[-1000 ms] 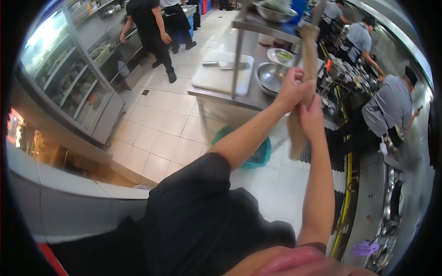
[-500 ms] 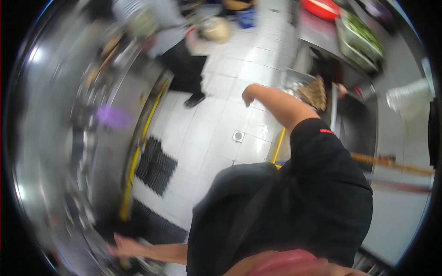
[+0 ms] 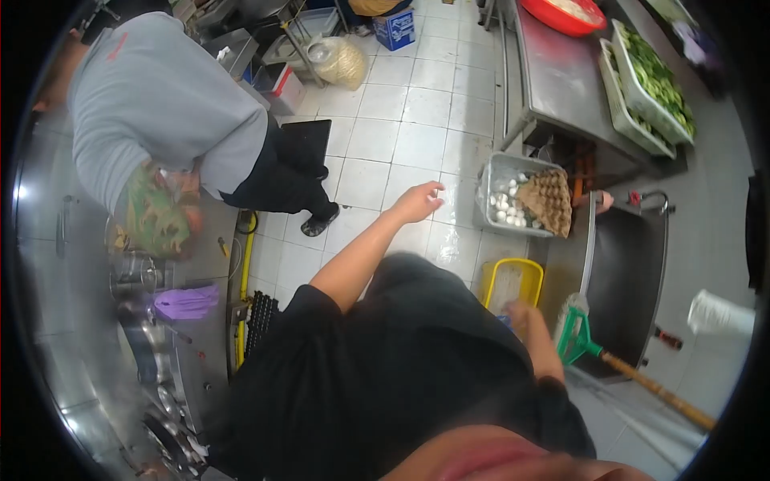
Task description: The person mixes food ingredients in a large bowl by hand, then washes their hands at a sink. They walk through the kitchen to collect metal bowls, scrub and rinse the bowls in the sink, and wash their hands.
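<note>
My left hand [image 3: 419, 200] is held out in front of my body above the white tiled floor, its fingers loosely bent and apart, with nothing seen in them. To the right and lower, my right hand [image 3: 525, 318] hangs beside a yellow bin [image 3: 539, 282]; its fingers are blurred. A bit of blue [image 3: 504, 321] shows beside that hand, and I cannot tell what it is. Past the yellow bin stands a grey tub [image 3: 485, 192] holding whole eggs [image 3: 505, 210] and a brown egg tray [image 3: 549, 200].
At the left a person in grey [image 3: 176, 88] leans over the steel counter, where a purple cloth [image 3: 186, 303] lies. On the right are a sink [image 3: 626, 264], a green-headed mop [image 3: 573, 335], and a steel table [image 3: 553, 68] with a red basin [image 3: 565, 24] and vegetable baskets [image 3: 618, 112].
My view has turned, and the person in grey shows more fully. My left hand has swung forward from low left; my right hand has dropped back to the yellow bin's side.
</note>
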Demonstrator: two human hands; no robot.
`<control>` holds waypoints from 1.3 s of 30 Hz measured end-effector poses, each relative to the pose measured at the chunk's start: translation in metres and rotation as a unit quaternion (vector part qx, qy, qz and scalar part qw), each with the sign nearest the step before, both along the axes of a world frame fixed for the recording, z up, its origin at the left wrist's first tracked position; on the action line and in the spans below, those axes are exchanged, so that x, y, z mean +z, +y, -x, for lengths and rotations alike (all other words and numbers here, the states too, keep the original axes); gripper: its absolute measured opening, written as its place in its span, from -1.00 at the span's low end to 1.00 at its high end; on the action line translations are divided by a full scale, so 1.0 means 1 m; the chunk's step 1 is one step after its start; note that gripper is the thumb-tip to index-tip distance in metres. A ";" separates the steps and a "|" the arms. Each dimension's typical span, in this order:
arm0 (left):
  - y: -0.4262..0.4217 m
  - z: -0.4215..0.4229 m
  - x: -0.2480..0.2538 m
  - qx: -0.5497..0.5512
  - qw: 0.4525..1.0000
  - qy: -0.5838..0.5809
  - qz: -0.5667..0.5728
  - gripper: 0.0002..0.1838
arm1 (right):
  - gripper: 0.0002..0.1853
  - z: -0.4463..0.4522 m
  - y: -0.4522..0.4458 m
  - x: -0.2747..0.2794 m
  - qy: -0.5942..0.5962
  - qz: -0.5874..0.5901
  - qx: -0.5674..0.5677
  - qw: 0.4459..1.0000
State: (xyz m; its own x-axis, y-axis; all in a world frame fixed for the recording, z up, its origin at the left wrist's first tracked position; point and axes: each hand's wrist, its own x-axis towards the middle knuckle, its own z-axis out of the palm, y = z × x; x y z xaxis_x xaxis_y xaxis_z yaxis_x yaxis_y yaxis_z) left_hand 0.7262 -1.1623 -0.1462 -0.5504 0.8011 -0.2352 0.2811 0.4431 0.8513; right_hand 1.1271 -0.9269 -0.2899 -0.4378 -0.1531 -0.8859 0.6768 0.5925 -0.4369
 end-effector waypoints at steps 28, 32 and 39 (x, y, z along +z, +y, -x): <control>0.226 0.286 0.333 -0.756 0.198 -0.407 -0.474 -0.67 | -0.38 0.358 -0.049 0.081 0.069 -0.128 -0.575 0.805; 0.236 0.324 0.348 -0.760 0.207 -0.335 -0.517 -0.67 | -0.60 0.338 -0.108 0.068 0.077 -0.178 -0.487 0.852; 0.248 0.319 0.359 -0.857 0.073 -0.382 -0.339 -0.77 | -0.49 0.353 -0.144 0.080 -0.020 -0.138 -0.526 0.839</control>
State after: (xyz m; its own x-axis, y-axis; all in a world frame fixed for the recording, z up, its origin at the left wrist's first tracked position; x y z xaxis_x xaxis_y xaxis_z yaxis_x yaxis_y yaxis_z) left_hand 0.4071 -0.9148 0.2126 0.4608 -0.4889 0.7407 -0.8148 0.0976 0.5714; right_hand 0.7744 -1.0711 -0.2101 -0.1702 0.5129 -0.8414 0.9000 -0.2668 -0.3447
